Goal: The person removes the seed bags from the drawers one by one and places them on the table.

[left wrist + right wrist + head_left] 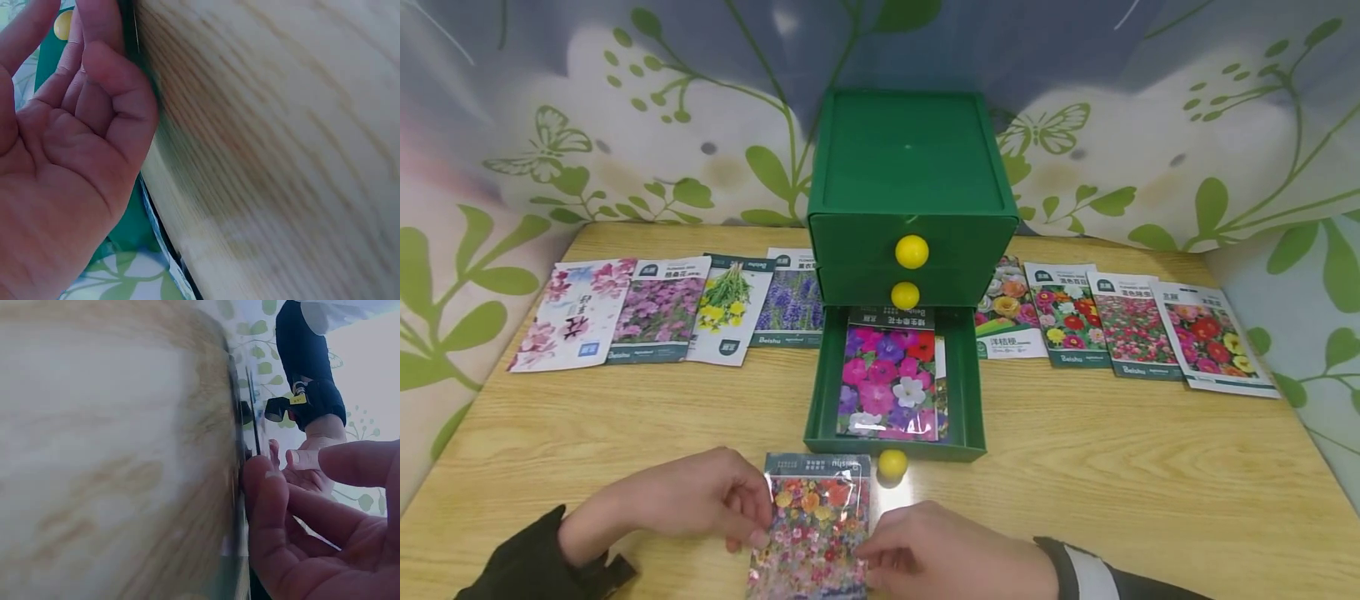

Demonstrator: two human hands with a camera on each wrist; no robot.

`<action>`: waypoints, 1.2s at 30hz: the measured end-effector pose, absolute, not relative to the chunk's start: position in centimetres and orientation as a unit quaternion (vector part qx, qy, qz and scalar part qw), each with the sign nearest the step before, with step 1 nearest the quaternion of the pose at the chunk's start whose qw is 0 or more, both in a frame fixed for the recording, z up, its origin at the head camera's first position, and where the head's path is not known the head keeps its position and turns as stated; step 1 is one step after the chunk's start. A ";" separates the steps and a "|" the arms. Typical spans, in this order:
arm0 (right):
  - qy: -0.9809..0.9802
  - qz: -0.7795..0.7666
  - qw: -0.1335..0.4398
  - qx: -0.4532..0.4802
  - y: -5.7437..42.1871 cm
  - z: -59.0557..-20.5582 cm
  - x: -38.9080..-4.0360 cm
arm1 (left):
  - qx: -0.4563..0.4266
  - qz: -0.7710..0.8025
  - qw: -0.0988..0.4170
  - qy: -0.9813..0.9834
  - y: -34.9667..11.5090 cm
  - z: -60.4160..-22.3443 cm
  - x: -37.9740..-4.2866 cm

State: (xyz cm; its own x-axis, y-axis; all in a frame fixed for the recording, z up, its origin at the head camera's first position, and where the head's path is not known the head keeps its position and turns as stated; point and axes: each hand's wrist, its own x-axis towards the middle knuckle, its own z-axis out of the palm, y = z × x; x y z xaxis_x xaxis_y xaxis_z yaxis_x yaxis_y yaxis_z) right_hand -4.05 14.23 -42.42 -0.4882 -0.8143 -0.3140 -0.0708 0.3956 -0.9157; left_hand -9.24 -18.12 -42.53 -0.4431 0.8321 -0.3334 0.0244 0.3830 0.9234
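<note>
A flower seed packet (811,525) with mixed red, orange and pink blooms lies flat before the open drawer, its print upside down. My left hand (703,500) has curled fingers at its left edge, with one fingertip over the print. From the other side my right hand (951,554) pinches the right edge. In the left wrist view the left hand (75,137) is seen palm-on, fingers bent by the tabletop. The right wrist view shows the right hand (325,531) at the packet's thin edge. A petunia packet (887,375) lies in the pulled-out drawer (970,417), over another partly hidden packet.
Behind stands a green drawer box (910,158) with yellow ball knobs (912,252). Seed packets (658,308) line the table's back left, and several more packets (1135,325) the back right. A printed backdrop (685,100) rises behind the wooden table (1112,467).
</note>
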 end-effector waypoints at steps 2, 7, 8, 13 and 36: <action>0.734 -0.454 0.399 -0.309 14.1 -42.4 -4.2 | 0.301 0.461 0.432 0.714 -18.1 -42.6 -9.3; 0.755 -0.426 0.357 -0.348 13.6 -42.3 -4.6 | 0.302 0.443 0.420 0.732 -17.9 -42.7 -9.3; 0.758 -0.420 0.348 -0.358 13.6 -42.3 -4.6 | 0.300 0.439 0.419 0.736 -17.9 -42.7 -9.3; 0.772 -0.396 0.322 -0.378 13.6 -42.1 -5.2 | 0.298 0.419 0.415 0.750 -17.5 -42.6 -9.4; 0.802 -0.346 0.306 -0.380 15.9 -40.2 -5.6 | 0.273 0.386 0.418 0.776 -16.7 -42.0 -10.0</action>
State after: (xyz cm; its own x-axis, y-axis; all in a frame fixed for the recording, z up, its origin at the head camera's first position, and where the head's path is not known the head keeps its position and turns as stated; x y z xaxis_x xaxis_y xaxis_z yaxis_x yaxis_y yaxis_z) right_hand -5.55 15.89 -40.23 -0.5246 -0.8203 -0.2278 -0.3970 0.4724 -0.7869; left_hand -9.96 -16.72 -42.02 -0.5019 0.7459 -0.4379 0.1012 0.5534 0.8267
